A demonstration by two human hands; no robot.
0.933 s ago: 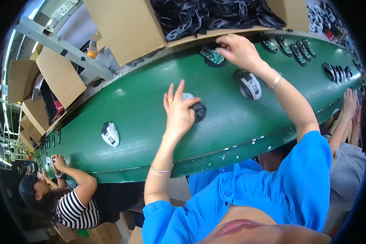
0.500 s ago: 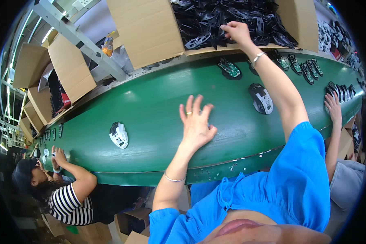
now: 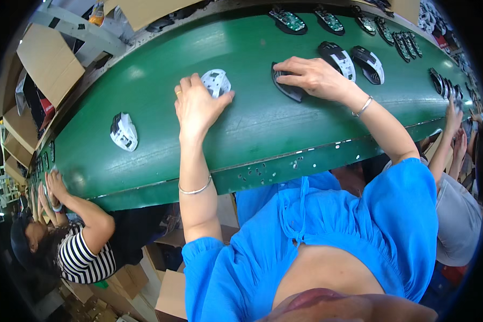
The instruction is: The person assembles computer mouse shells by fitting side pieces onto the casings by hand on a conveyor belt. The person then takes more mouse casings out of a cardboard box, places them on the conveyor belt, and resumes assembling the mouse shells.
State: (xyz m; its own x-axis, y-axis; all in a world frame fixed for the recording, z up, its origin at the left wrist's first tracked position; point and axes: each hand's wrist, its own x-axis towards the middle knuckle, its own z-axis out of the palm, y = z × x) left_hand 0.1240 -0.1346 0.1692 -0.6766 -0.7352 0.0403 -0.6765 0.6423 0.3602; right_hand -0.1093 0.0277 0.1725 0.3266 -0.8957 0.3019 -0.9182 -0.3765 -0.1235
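Note:
Over the middle of the green belt [image 3: 241, 134], my left hand [image 3: 194, 110] is closed round a white mouse shell [image 3: 218, 80], with its thumb on one side and fingers on the other. To the right, my right hand [image 3: 319, 78] grips a black curved mouse shell piece [image 3: 285, 88], fingertips over its top; part of it is hidden under them. Just beyond that hand lie a black and white mouse body [image 3: 339, 58] and another mouse body [image 3: 368, 64]. Further left sits a white and black mouse body [image 3: 124, 131], untouched.
Green circuit boards on black bases [image 3: 288, 21] line the belt's far edge. Black shells [image 3: 443, 85] stand in a row at the right. Cardboard boxes [image 3: 51, 59] stand at the far left. Co-workers' hands work at both ends, including a person in stripes [image 3: 88, 255].
My right hand has come down from the box of black parts to the belt with a black shell piece. My left hand has moved left and closed on a white shell.

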